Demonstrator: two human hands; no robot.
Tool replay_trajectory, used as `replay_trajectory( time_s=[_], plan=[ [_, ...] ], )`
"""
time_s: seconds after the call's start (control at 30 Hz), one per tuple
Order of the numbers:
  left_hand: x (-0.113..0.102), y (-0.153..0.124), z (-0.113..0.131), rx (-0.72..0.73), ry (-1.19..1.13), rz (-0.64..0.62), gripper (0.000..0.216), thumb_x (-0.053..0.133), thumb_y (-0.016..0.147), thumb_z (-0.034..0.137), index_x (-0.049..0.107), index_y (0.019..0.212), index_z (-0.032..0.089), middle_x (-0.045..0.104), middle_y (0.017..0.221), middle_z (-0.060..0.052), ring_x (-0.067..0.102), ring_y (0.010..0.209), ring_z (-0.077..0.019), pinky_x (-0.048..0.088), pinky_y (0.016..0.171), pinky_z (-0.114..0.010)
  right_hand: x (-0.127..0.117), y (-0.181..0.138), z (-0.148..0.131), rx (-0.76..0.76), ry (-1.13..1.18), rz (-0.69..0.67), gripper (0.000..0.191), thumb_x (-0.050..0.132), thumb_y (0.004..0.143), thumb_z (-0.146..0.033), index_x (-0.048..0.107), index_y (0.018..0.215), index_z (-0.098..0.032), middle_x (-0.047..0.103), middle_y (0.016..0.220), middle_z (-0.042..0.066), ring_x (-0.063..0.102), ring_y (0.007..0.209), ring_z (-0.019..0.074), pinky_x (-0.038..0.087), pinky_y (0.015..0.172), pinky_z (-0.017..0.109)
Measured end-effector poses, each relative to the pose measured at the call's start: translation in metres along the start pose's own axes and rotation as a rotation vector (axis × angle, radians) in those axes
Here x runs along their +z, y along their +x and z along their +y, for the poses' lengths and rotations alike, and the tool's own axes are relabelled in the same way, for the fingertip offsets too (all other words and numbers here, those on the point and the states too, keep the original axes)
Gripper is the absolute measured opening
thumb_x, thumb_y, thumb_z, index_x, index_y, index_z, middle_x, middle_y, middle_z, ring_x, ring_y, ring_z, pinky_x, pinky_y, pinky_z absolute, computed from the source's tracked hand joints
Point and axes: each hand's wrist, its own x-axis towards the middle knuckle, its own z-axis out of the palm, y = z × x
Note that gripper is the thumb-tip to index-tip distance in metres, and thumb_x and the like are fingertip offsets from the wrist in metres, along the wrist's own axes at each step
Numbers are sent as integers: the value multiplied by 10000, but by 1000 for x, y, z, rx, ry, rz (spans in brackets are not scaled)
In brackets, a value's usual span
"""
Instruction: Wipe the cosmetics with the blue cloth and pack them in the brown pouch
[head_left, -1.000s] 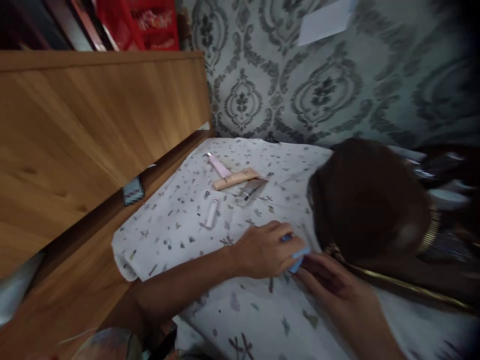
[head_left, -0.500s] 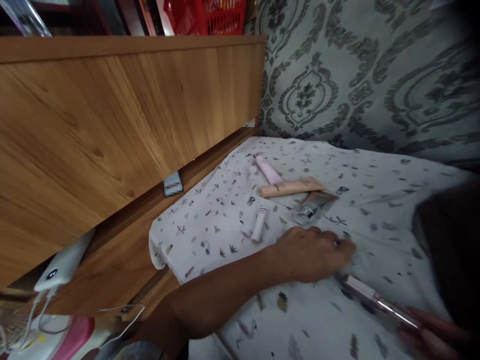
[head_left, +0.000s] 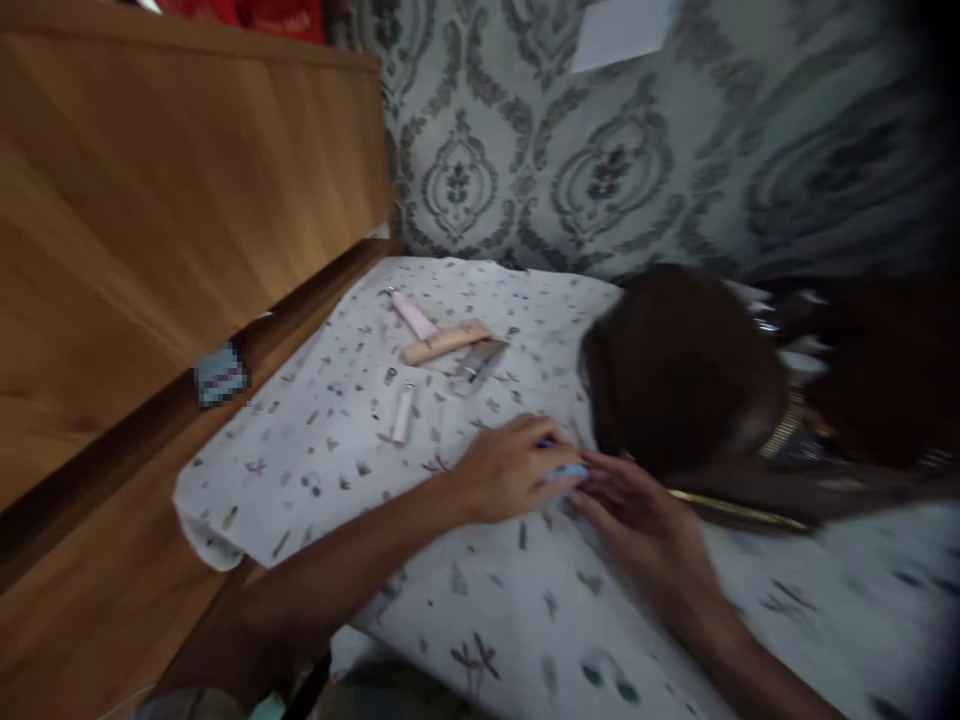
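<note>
Left hand (head_left: 517, 470): fingers curled round small blue item (head_left: 568, 472) | Right hand (head_left: 645, 525): fingers bunched at its end, grip unclear | Item: over printed cloth (head_left: 322, 470), near brown bag (head_left: 682, 370) | Advisable: left steady, right gentle

Here's the left forearm (head_left: 352, 568) slanting in from the lower left, left hand (head_left: 506, 472) back-up with fingers curled, and opposite it the right hand (head_left: 656, 535), thumb below bent fingers (tips so close, blur hides whether they touch!), right forearm (head_left: 739, 655) angling off lower right.
</note>
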Motion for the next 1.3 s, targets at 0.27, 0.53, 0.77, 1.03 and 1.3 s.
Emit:
replay_trajectory(
  time_s=[0.27, 0.53, 0.77, 1.03, 1.3],
  plan=[
    [-26, 3, -18, 5, -42, -236, 203, 476, 980, 260, 669, 966, 199, 635, 1010, -46, 613, 944, -176, 462, 806, -269, 3, -7, -26, 114, 92, -50, 380, 811, 729, -469, 687, 985, -217, 745, 887, 45, 709, 817, 189, 606, 814, 357],
    [-48, 5, -33, -169, 126, -470, 211, 451, 955, 284, 617, 853, 203, 611, 941, -25, 599, 815, -187, 377, 636, -268, 1, -10, -31, 37, 39, -39, 235, 762, 778, -372, 713, 948, -217, 725, 894, 37, 693, 825, 182, 587, 811, 342],
    [-38, 4, -27, -215, 203, -244, 194, 478, 954, 284, 651, 919, 204, 638, 971, -37, 614, 907, -220, 415, 661, -291, -1, -11, -37, 124, 153, -113, 261, 751, 785, -423, 698, 926, -210, 701, 840, 20, 675, 682, 149, 563, 560, 259],
    [-21, 5, -1, -53, -183, -35, 191, 525, 961, 292, 697, 974, 210, 650, 983, -41, 622, 911, -172, 498, 813, -297, -3, -11, -35, 10, 84, -77, 307, 740, 804, -343, 667, 1085, -242, 731, 924, 26, 696, 872, 184, 578, 825, 349],
    [-34, 5, -9, -10, -210, -276, 238, 505, 971, 299, 728, 952, 219, 655, 979, -29, 625, 889, -156, 461, 791, -268, -3, -11, -32, 29, 117, -89, 384, 740, 793, -300, 627, 1154, -237, 733, 958, 42, 699, 896, 187, 577, 860, 365]
  ],
)
